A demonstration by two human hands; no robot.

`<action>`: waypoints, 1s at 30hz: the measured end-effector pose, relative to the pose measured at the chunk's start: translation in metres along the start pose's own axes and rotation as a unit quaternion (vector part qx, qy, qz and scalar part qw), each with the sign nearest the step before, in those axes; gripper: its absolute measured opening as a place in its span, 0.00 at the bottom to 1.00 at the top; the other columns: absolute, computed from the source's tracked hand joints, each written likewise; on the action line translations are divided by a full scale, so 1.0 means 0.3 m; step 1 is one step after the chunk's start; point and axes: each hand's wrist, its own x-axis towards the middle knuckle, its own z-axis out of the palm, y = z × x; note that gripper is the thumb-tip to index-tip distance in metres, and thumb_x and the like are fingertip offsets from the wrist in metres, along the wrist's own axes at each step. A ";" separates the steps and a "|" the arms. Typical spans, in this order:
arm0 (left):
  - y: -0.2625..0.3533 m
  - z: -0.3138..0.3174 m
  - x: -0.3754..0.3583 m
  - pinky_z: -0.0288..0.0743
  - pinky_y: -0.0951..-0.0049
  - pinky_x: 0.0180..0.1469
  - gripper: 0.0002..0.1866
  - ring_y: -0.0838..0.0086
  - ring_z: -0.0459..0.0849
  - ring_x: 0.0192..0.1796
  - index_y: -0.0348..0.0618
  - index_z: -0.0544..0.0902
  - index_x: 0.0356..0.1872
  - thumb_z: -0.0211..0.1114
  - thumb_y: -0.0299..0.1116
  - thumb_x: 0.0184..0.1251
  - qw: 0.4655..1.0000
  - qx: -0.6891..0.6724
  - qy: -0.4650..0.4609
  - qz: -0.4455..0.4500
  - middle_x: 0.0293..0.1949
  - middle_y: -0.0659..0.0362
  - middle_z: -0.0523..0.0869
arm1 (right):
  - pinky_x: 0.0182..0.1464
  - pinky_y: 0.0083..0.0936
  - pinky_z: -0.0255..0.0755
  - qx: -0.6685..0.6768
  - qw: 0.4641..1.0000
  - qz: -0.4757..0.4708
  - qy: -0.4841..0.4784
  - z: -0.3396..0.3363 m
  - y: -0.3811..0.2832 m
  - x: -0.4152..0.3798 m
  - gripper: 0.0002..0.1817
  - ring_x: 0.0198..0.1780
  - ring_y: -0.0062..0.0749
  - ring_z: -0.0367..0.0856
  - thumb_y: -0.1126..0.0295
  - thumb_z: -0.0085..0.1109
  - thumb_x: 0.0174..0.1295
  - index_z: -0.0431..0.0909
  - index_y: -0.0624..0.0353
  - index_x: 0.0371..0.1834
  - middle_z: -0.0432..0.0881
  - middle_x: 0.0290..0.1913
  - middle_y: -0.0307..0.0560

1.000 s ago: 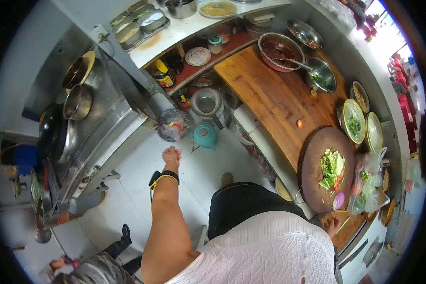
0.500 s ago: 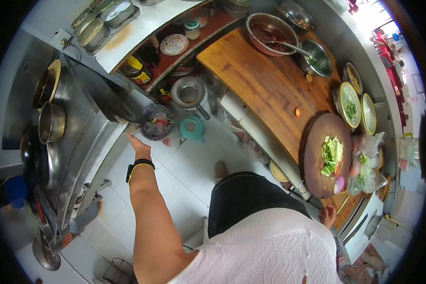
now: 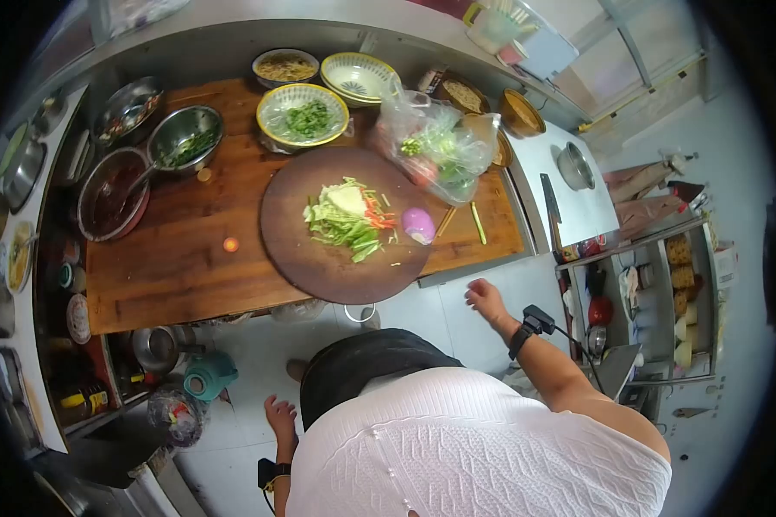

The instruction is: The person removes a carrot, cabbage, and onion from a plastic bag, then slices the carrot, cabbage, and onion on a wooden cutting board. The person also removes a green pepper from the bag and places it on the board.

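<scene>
My left hand point(image 3: 280, 415) hangs low over the floor at the lower left, fingers apart and holding nothing. To the right of the round cutting board point(image 3: 289, 250), my right hand point(image 3: 486, 297) is raised with its fingers loosely bent; nothing shows in it. On the board lie sliced green vegetables point(image 3: 341, 220), red strips point(image 3: 378, 212) and a purple onion point(image 3: 418, 226). Green stalk point(image 3: 478, 224) and brown sticks point(image 3: 445, 221) rest on the wooden counter beside the board. Behind the board stand a plastic bag of vegetables point(image 3: 440, 151) and a yellow-rimmed bowl of chopped greens point(image 3: 306, 119).
A bowl of red sauce point(image 3: 112, 194) and a metal bowl point(image 3: 185, 138) stand at the left of the wooden counter point(image 3: 172, 280). A knife point(image 3: 550, 207) lies on the white surface at right. A teal container point(image 3: 209, 376) and a lined bin point(image 3: 178, 415) stand on the floor.
The view has turned to the right, bringing the cutting board to the middle. My left hand is lower and back near my body. My right hand has come out forward and to the right.
</scene>
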 end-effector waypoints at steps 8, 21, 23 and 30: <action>0.514 0.589 -0.141 0.74 0.75 0.46 0.10 0.73 0.79 0.41 0.36 0.76 0.43 0.54 0.20 0.61 0.891 0.206 -0.074 0.398 0.38 0.55 0.80 | 0.51 0.35 0.70 -0.191 0.935 -0.115 0.277 -0.469 0.304 0.396 0.14 0.46 0.46 0.77 0.74 0.61 0.50 0.74 0.65 0.41 0.79 0.40 0.54; 0.763 1.453 -0.040 0.65 0.57 0.60 0.35 0.45 0.63 0.63 0.48 0.69 0.60 0.61 0.20 0.43 0.491 0.636 -0.199 0.561 0.61 0.47 0.66 | 0.59 0.44 0.63 -0.339 0.921 -0.034 0.191 -0.902 0.379 0.743 0.40 0.56 0.59 0.67 0.72 0.61 0.41 0.60 0.40 0.64 0.66 0.55 0.60; 0.771 1.457 -0.048 0.67 0.57 0.58 0.35 0.45 0.66 0.60 0.51 0.69 0.60 0.62 0.21 0.42 0.480 0.661 -0.197 0.542 0.59 0.47 0.67 | 0.59 0.42 0.64 -0.214 0.961 -0.134 0.115 -0.913 0.357 0.707 0.41 0.56 0.55 0.67 0.80 0.57 0.42 0.59 0.42 0.65 0.67 0.52 0.59; 0.752 1.387 -0.136 0.71 0.59 0.49 0.35 0.51 0.72 0.46 0.48 0.71 0.55 0.70 0.26 0.38 0.560 0.649 -0.170 0.486 0.45 0.46 0.70 | 0.42 0.19 0.71 0.216 0.944 -0.220 0.121 -0.779 0.149 0.445 0.39 0.37 0.23 0.72 0.87 0.48 0.50 0.51 0.52 0.68 0.68 0.45 0.44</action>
